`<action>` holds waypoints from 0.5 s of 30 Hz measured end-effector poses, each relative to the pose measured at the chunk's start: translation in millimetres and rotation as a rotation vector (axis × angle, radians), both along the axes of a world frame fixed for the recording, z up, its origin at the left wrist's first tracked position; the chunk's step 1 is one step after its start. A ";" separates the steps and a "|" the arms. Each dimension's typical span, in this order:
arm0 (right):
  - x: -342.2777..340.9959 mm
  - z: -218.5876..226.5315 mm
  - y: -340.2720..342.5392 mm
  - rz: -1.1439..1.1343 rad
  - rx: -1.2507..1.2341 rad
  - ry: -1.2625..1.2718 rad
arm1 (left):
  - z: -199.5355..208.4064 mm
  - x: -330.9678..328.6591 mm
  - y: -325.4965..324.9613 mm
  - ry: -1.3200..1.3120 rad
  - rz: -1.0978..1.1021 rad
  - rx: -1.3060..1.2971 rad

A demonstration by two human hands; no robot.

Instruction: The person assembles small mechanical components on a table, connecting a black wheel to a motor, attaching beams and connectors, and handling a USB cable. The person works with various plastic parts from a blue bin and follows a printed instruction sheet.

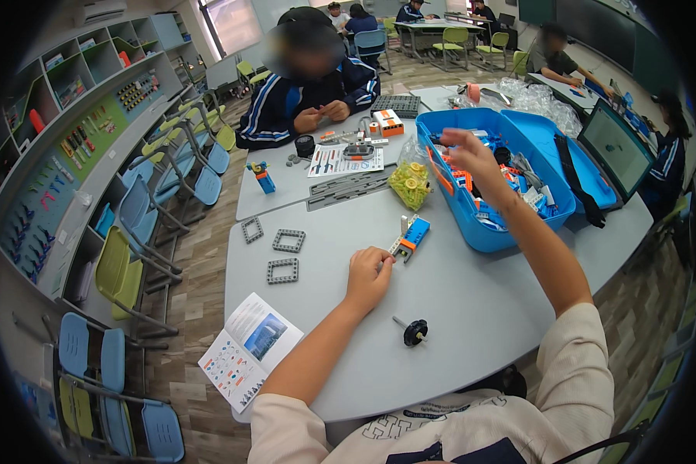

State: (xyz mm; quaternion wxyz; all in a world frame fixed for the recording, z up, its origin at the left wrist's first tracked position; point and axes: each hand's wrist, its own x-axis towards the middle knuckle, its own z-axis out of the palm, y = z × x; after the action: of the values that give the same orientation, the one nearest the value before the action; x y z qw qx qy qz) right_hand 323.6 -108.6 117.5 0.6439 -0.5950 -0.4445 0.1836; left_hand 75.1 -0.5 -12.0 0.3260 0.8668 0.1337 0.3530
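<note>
My left hand (370, 277) rests on the grey table, its fingers closed at the near end of a small blue, orange and grey building-brick model (411, 237). My right hand (470, 156) is raised over the left side of a blue storage bin (475, 232); its fingers look apart, and nothing shows in them. Loose building pieces (518, 182) in orange, blue, white and grey fill the bin. Toward me on the table lies a black wheel on an axle (415, 332). Beside the bin sits a clear bag of yellow-green pieces (410, 185).
Several grey rectangular frames (283, 271) and an open booklet (251, 348) lie on the left. Grey beams (348, 188) and an instruction sheet (346, 161) lie farther off. A person (309, 93) across the table handles something small. At right stand the bin's lid (553, 147) and a laptop (615, 147).
</note>
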 end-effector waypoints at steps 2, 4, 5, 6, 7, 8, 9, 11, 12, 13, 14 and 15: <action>-34.2 -12.0 -32.6 0.153 -0.035 -0.168 | 0.5 0.6 0.7 0.006 0.008 0.008; -66.5 -31.3 -57.5 0.288 -0.111 -0.395 | -0.7 0.5 0.1 0.001 0.020 0.018; -78.2 -41.7 -64.0 0.339 -0.099 -0.557 | -1.2 0.6 1.3 -0.006 0.026 0.025; -86.1 -52.4 -65.6 0.289 -0.109 -0.615 | -2.1 0.7 1.8 -0.022 0.034 0.026; -94.6 -65.3 -64.9 0.248 -0.094 -0.685 | -3.4 0.6 2.1 -0.004 0.044 0.013; -100.4 -77.4 -64.8 0.211 -0.079 -0.756 | -4.8 0.4 2.2 -0.015 0.060 0.001; -102.3 -87.5 -63.4 0.196 -0.104 -0.749 | -6.2 0.1 1.4 0.006 0.087 0.003; -99.2 -103.3 -57.7 0.168 -0.183 -0.735 | -7.4 0.0 -0.3 0.000 0.150 0.032; -95.7 -109.1 -56.1 0.133 -0.134 -0.773 | -7.5 0.5 -2.4 0.031 0.159 0.054; -90.7 -113.2 -52.5 0.099 -0.127 -0.802 | -6.9 0.7 -4.4 0.054 0.169 0.078; -85.2 -115.8 -49.0 0.057 -0.093 -0.842 | -5.6 2.2 -5.9 0.072 0.180 0.107; -83.1 -119.2 -44.0 0.021 -0.116 -0.836 | -4.2 4.7 -8.0 0.100 0.206 0.154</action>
State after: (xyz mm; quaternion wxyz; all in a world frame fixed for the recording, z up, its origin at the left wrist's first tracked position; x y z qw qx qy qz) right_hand 240.5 -152.7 -1.6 0.3719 -0.6490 -0.6623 -0.0424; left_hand 79.8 -8.5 -16.2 0.2132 0.8874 0.2106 0.3503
